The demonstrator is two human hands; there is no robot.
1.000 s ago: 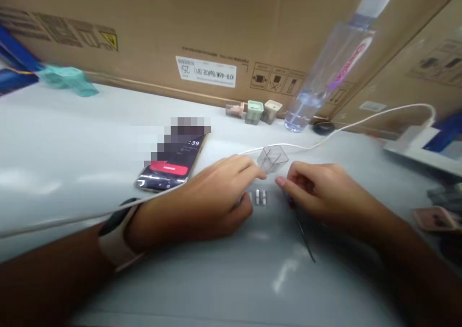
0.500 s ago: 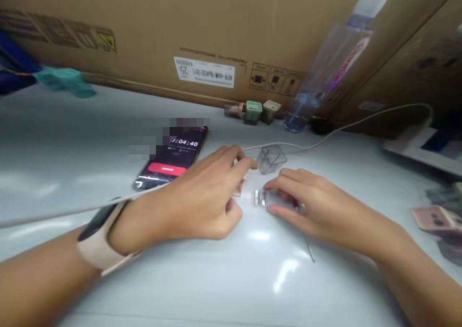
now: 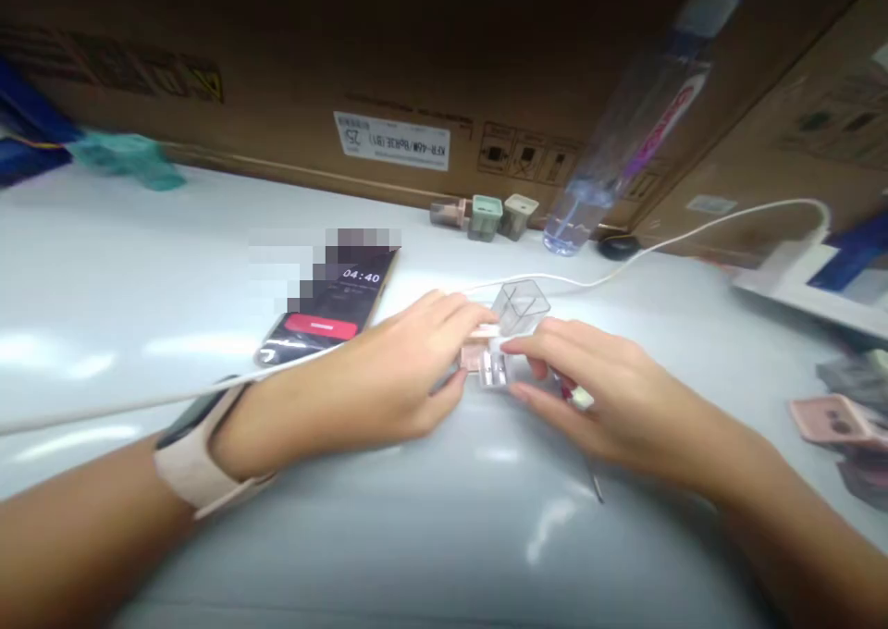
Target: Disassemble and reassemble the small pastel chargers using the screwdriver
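My left hand (image 3: 423,361) is closed round a small pink sharpener casing (image 3: 473,358), fingertips on its far side and thumb close to its near edge. Against the casing's right side sits a small clear-and-silver double sharpener insert (image 3: 494,370). My right hand (image 3: 589,379) pinches that insert from the right with thumb and index finger. Just beyond the fingertips stands a clear see-through sharpener box (image 3: 522,305). Under my right palm lies a screwdriver (image 3: 579,395), partly hidden, its thin metal shaft pointing toward me.
A phone (image 3: 333,305) showing a timer lies left, with a white cable (image 3: 555,277) crossing the table. Several small sharpeners (image 3: 486,217) and a plastic bottle (image 3: 624,139) stand by the large carton (image 3: 277,83). More pink and grey pieces (image 3: 836,421) lie at right.
The sharpener insert has moved left, from apart to against the pink casing, with my right fingertips following. More of the pink casing shows now.
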